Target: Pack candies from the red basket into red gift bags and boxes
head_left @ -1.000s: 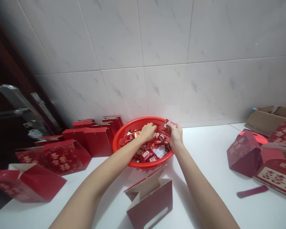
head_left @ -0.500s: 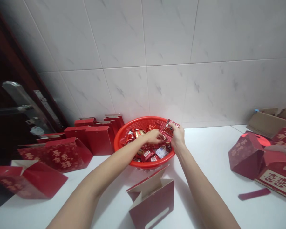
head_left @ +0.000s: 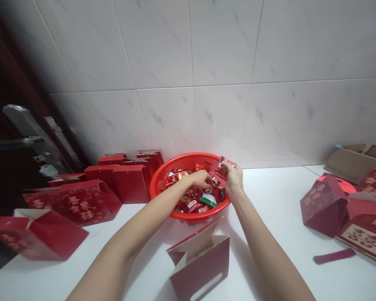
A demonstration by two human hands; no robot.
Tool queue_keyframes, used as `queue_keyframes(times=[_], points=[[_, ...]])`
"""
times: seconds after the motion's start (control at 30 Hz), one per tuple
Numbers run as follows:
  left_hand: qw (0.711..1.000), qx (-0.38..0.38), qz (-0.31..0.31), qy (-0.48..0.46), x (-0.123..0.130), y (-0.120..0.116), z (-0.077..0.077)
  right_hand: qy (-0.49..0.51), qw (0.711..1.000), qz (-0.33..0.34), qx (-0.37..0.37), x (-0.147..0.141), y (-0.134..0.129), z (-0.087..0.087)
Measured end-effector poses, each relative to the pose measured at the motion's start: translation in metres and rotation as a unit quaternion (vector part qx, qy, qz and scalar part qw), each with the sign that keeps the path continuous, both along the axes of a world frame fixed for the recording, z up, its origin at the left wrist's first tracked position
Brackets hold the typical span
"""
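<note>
A red perforated plastic basket (head_left: 156, 190) holds many small wrapped sweets (head_left: 192, 205). Inside it, my left hand (head_left: 201, 179) hovers low over the sweets, its fingers bent downward and a little apart, with nothing visible in them. My right hand (head_left: 234, 177) is at the basket's right rim, closed on red sweet packets (head_left: 223, 168) that poke out past the thumb. Among the sweets near my left fingertips lies a green-and-white packet (head_left: 208, 200). In front of the basket stands a red paper gift box (head_left: 203, 265) with its top open.
Several red gift boxes (head_left: 81, 202) stand at the left, beside a dark door with a metal handle (head_left: 25, 125). On the right are more red boxes (head_left: 324, 205), a brown carton (head_left: 351, 161) and a dark red strip (head_left: 334, 256). A tiled wall (head_left: 221, 121) rises behind the white table.
My left hand has drawn back slightly to the left over the sweets. A green-and-white packet now shows where a white-and-blue one lay. My right hand stays at the rim with its packets.
</note>
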State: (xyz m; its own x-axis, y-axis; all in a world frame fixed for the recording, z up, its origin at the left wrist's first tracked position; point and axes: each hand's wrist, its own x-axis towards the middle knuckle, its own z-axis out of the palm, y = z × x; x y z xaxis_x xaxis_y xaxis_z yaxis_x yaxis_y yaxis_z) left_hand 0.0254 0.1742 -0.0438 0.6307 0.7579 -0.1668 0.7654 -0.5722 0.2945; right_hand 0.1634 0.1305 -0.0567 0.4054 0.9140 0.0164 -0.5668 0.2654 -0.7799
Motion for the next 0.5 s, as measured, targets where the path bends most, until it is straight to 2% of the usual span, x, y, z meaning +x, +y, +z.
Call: queue_keyframes(times=[0.07, 0.17, 0.23, 0.33, 0.43, 0.5], points=[[1.0, -0.029, -0.01, 0.003, -0.001, -0.003, 0.005, 0.002, 1.0, 0.003, -0.002, -0.001, -0.001, 0.002], [0.992, -0.102, -0.057, 0.057, 0.003, -0.008, 0.008, 0.012, 1.0, -0.018, -0.014, -0.002, -0.004, 0.005], [0.989, -0.091, -0.068, 0.098, 0.007, -0.012, 0.008, 0.014, 0.999, -0.028, -0.017, -0.003, -0.005, 0.006], [0.991, 0.035, -0.019, 0.131, 0.007, -0.013, 0.008, 0.005, 1.0, -0.018, -0.009, -0.001, -0.004, 0.004], [0.975, 0.178, 0.027, 0.129, 0.002, -0.012, 0.013, -0.001, 1.0, -0.012, 0.005, 0.0, -0.001, 0.0], [0.965, 0.232, 0.042, 0.111, -0.003, -0.01, 0.016, 0.0, 1.0, -0.01, 0.009, 0.001, 0.0, -0.001]])
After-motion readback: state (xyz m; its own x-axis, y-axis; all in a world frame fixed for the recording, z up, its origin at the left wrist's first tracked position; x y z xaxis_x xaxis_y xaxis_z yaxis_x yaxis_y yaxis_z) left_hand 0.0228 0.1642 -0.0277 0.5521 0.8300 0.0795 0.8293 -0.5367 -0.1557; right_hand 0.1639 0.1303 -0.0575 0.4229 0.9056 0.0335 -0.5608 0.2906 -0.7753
